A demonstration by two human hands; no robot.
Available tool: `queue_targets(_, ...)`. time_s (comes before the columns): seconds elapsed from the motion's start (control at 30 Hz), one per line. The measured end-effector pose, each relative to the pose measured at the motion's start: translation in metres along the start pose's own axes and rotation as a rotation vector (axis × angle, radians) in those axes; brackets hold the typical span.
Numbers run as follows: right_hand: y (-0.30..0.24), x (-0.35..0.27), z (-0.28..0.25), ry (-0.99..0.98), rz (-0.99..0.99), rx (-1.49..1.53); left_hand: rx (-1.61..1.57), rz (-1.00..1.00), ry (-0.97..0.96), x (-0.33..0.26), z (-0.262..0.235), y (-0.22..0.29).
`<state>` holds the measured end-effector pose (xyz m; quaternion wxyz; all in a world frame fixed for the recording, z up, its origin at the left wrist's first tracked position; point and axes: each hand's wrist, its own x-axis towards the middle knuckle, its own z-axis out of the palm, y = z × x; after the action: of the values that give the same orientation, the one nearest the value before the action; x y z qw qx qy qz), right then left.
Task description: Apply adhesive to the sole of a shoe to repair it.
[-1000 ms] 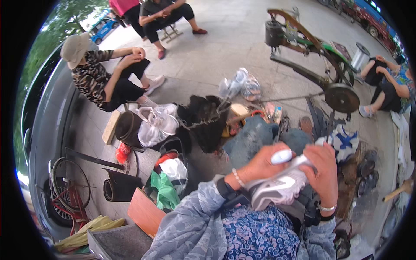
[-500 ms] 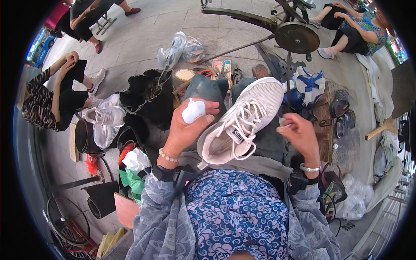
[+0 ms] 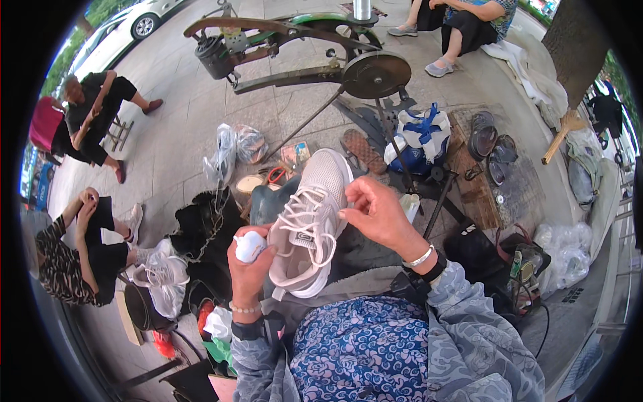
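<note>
white sneaker [image 3: 309, 224] with white laces, small white bottle [image 3: 250, 246], blue floral apron [image 3: 362, 348]

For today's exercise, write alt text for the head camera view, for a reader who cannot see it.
A person's left hand grips a small white bottle beside a pale laced sneaker on their lap, while the right hand pinches at its laces. Ahead on the pavement stand a green cobbler's stitching machine, bags and sandals; other people sit nearby.

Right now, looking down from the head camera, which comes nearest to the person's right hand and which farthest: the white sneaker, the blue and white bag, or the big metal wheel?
1. White sneaker: just left of the right hand, whose fingers are at its laces.
2. Blue and white bag: on the ground, beyond the hand and slightly right.
3. Big metal wheel: farthest, up on the old sewing machine.
</note>
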<state>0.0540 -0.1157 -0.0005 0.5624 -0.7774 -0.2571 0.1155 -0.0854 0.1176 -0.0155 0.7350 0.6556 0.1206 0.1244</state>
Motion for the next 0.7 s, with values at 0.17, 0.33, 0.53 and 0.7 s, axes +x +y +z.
queue_targets(0.17,-0.001,-0.007,0.012,-0.082,0.049,-0.070,0.026,0.024,0.042,-0.001,-0.004,-0.005)
queue_targets(0.33,0.017,-0.009,0.021,0.127,0.026,0.025,-0.123,-0.056,0.101,-0.008,-0.008,-0.007)
queue_targets(0.53,0.004,0.008,0.026,-0.238,0.201,0.850,-0.226,-0.031,0.105,-0.020,-0.017,-0.008)
queue_targets(0.7,-0.017,0.019,0.052,-0.252,0.138,0.966,-0.234,-0.006,0.207,-0.031,-0.032,-0.008)
